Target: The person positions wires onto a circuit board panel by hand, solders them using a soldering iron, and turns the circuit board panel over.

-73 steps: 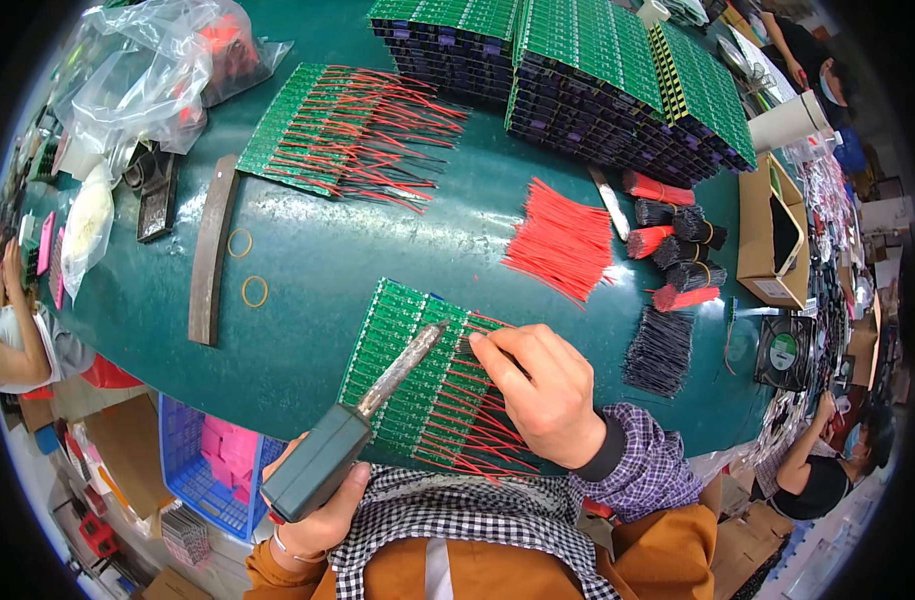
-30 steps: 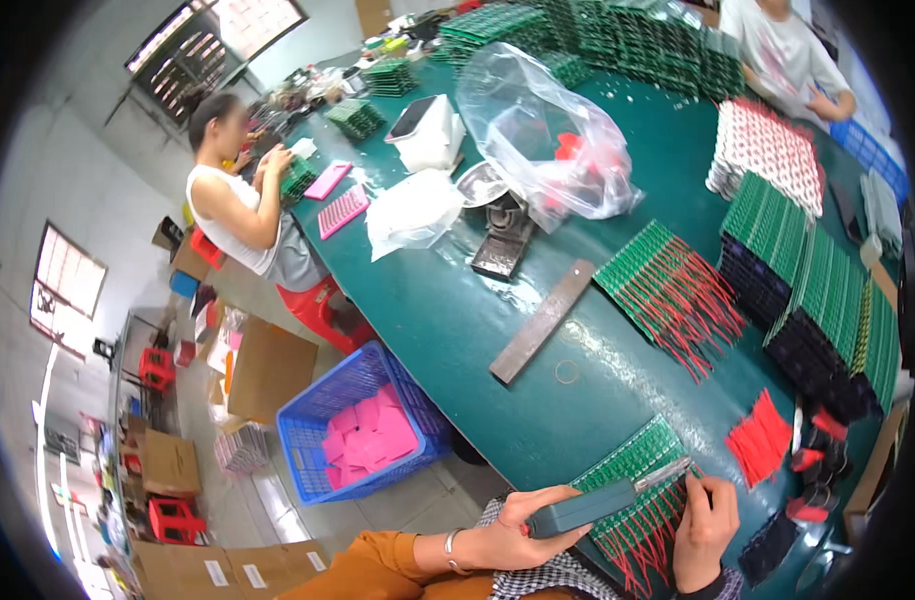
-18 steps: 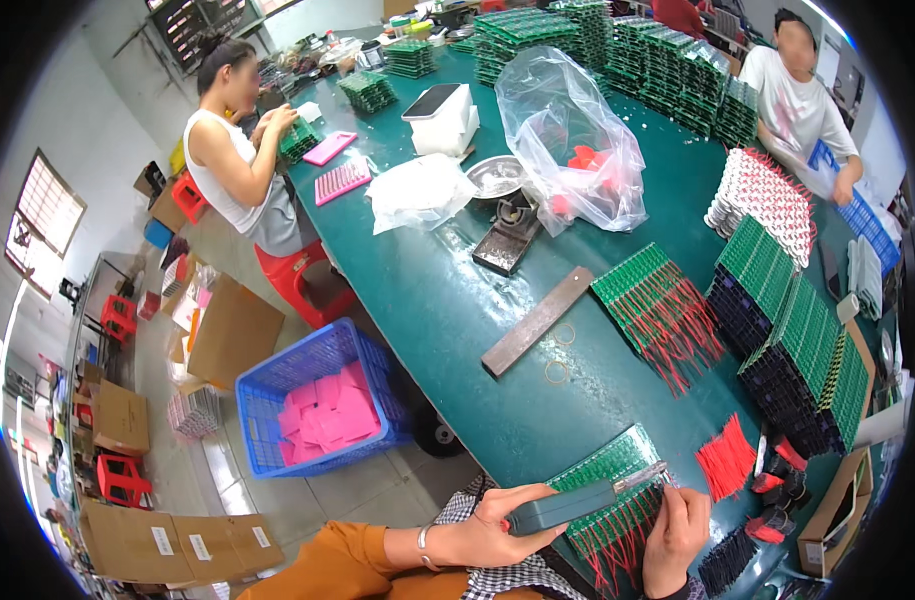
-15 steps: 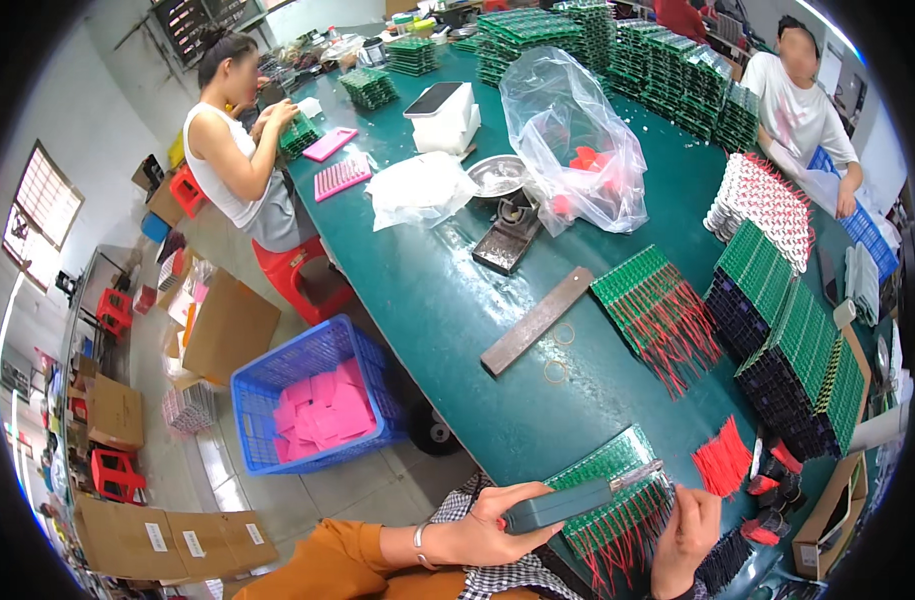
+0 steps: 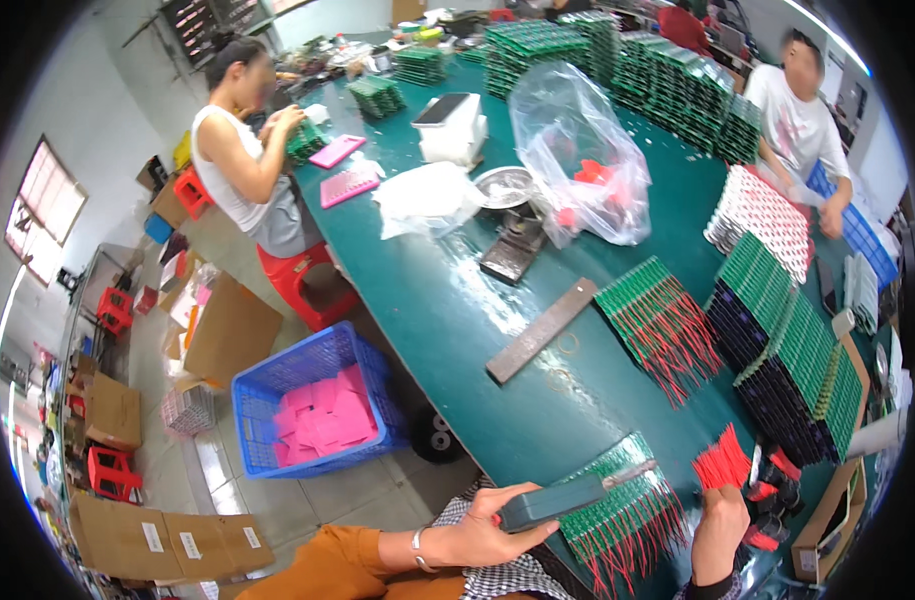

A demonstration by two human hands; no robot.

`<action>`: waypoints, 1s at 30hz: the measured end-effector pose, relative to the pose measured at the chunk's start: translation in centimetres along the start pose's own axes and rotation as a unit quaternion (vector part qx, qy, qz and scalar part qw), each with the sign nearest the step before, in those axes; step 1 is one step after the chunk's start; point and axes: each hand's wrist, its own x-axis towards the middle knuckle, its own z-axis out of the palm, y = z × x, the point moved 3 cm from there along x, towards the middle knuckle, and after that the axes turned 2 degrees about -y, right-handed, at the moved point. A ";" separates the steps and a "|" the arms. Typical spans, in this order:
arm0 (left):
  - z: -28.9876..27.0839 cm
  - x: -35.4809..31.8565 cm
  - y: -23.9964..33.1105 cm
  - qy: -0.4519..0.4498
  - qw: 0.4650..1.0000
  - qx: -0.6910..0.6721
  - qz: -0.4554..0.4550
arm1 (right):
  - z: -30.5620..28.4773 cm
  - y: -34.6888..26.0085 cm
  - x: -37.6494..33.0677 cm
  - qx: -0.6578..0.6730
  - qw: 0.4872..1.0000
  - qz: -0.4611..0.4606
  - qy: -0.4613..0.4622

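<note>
Head view: a glossy green table spans the centre; tiled floor, lower left. The left hand curls around 1 soldering tool over 1 flat circuit panel, lower centre. The right hand, fingers bunched, meets thin red wires, lower right; whether it pinches any I cannot tell.
</note>
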 end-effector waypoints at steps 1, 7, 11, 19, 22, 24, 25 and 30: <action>-0.1 0.1 0.0 0.005 1.000 0.022 0.011 | -0.6 0.3 -0.2 -0.011 0.999 -0.007 -0.051; -1.9 -0.2 -0.7 -0.088 0.980 -0.002 -0.176 | -3.1 -4.1 1.5 0.129 0.990 -0.007 0.063; -2.6 -0.6 -0.3 -0.067 0.948 -0.080 -0.302 | -2.3 -6.6 0.8 0.260 0.962 -0.015 0.080; -3.1 -1.0 -1.3 -0.158 0.967 0.025 -0.196 | 0.1 -7.1 -1.2 0.232 0.968 -0.031 0.094; -2.1 -0.2 -0.7 -0.166 0.970 0.074 -0.164 | 0.4 -7.2 -1.5 0.228 0.969 -0.038 0.092; -1.7 0.1 -0.3 -0.136 0.972 0.086 -0.174 | 0.3 -7.2 -1.5 0.226 0.969 -0.039 0.091; -1.5 0.2 -0.2 -0.140 0.972 0.092 -0.166 | 0.3 -7.2 -1.5 0.224 0.969 -0.038 0.093; -1.4 0.4 -0.2 -0.169 0.968 0.128 -0.134 | 0.1 -7.1 -1.3 0.228 0.969 -0.034 0.089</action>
